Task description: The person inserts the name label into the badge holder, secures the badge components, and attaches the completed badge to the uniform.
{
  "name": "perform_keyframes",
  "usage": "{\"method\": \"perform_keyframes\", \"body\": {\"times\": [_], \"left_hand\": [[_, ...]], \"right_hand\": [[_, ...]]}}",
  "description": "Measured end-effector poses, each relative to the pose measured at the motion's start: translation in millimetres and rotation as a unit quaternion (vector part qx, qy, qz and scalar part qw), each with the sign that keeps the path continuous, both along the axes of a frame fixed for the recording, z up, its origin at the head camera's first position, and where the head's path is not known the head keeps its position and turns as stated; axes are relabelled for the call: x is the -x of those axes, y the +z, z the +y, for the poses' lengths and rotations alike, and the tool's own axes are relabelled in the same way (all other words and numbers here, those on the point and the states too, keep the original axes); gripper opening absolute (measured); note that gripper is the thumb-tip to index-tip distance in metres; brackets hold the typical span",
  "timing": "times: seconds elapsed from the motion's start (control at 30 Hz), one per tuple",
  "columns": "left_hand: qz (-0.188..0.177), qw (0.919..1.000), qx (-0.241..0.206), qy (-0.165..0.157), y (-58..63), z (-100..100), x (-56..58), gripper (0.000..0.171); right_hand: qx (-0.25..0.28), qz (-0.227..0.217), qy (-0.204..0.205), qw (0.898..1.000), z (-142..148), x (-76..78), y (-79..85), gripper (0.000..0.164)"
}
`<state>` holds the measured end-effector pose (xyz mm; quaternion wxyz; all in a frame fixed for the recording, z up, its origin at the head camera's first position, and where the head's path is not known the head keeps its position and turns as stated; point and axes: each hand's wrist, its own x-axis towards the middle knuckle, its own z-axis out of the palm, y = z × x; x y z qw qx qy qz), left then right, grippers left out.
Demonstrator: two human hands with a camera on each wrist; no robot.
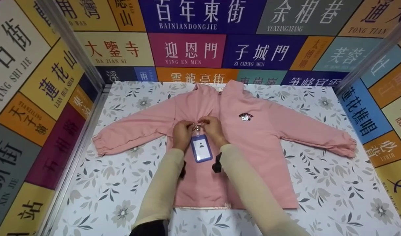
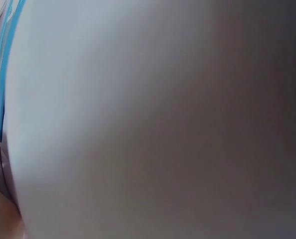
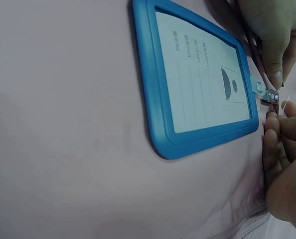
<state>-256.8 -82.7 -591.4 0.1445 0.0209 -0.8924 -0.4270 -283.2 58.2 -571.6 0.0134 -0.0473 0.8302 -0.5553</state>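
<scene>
A pink zip jacket (image 1: 253, 157) lies spread flat with both sleeves out. On its chest, left of the zip in the head view, lies a blue-framed ID badge (image 3: 163, 114) with a white card. The badge's metal clip (image 3: 271, 95) sits between both hands. My left hand (image 1: 182, 133) pinches at the clip from the left. My right hand (image 1: 213, 127) pinches from the right, its fingertips at a thin pale pin (image 3: 286, 103) beside the clip. Fabric creases run up from the fingers. In the left wrist view, a blurred pale surface hides most of the work.
A table with a leaf-and-flower cover (image 1: 121, 183) lies under the jacket. Panels with large printed characters (image 1: 187, 50) rise at the back and both sides. A small dark patch (image 1: 245, 117) decorates the jacket's other chest side.
</scene>
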Motion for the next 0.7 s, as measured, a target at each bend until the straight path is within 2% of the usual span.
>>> {"method": "perform_keyframes", "body": {"times": [0.23, 0.47, 0.7], "left_hand": [[-0.007, 0.9999, -0.013, 0.005, -0.6, 1.1, 0.5, 0.01], [0.005, 0.9997, -0.024, 0.008, -0.3, 1.0, 2.1, 0.01], [0.013, 0.9991, -0.031, 0.027, -5.3, -1.3, 2.7, 0.006]], "right_hand": [[-0.014, 0.028, -0.012, 0.999, -1.0, -2.0, -3.8, 0.027], [-0.025, 0.037, -0.028, 0.999, -3.6, -3.0, -5.6, 0.026], [-0.046, 0.092, -0.027, 0.994, -4.0, -8.4, -9.7, 0.029]]}}
